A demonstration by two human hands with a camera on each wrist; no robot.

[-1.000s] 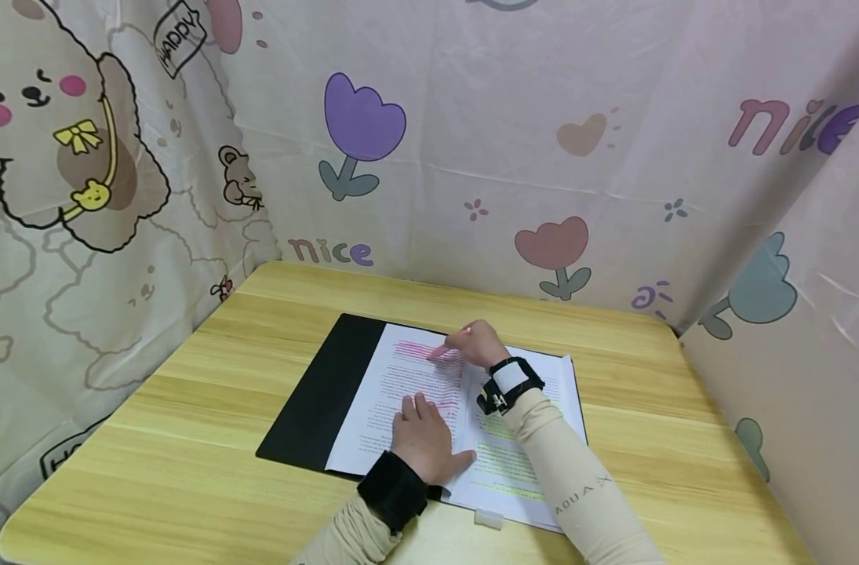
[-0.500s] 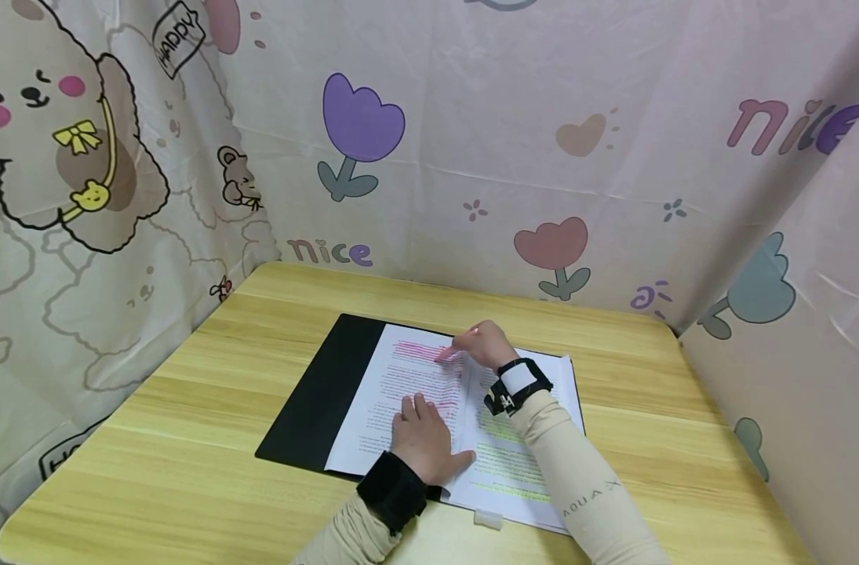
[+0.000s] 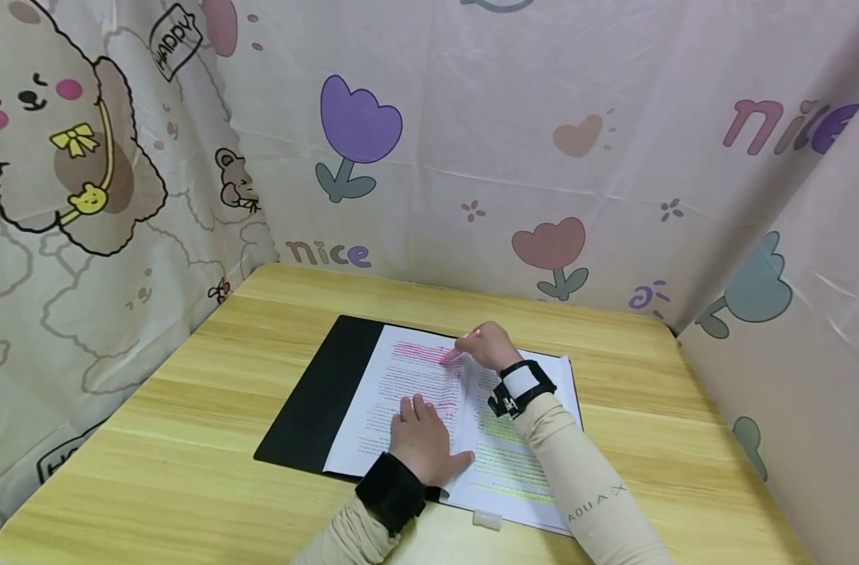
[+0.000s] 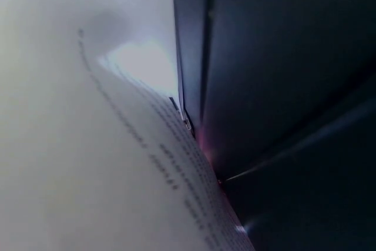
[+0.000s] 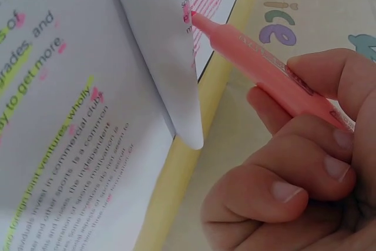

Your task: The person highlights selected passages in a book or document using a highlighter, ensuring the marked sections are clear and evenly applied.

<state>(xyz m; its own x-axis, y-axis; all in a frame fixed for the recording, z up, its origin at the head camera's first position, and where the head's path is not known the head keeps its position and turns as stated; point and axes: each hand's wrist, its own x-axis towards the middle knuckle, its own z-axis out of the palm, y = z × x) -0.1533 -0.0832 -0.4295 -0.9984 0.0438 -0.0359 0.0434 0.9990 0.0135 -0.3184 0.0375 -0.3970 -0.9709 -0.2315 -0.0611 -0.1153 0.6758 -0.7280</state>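
In the head view my right hand point(image 3: 487, 345) pinches a pink highlighter point(image 5: 267, 69), with its tip at a line of print near the top of the left page point(image 3: 401, 377). Pink strokes cover lines at the top and along the right part of that page. The right page point(image 3: 503, 471) carries yellow highlighting, and the right wrist view also shows small pink marks on it. My left hand point(image 3: 424, 443) lies on the lower left page, its fingers spread and thumb reaching across the fold. Dark shapes fill much of the left wrist view, and that hand is not seen there.
The pages lie in a black folder point(image 3: 309, 400) whose bare cover extends to the left. A pale translucent tab point(image 3: 487, 519) sticks out at its front edge. Around it is a wooden table point(image 3: 154, 439), bordered by printed curtains point(image 3: 457, 141).
My right hand and the highlighter have moved a little to the right along a printed line, toward the fold. The left hand has stayed in place on the page.
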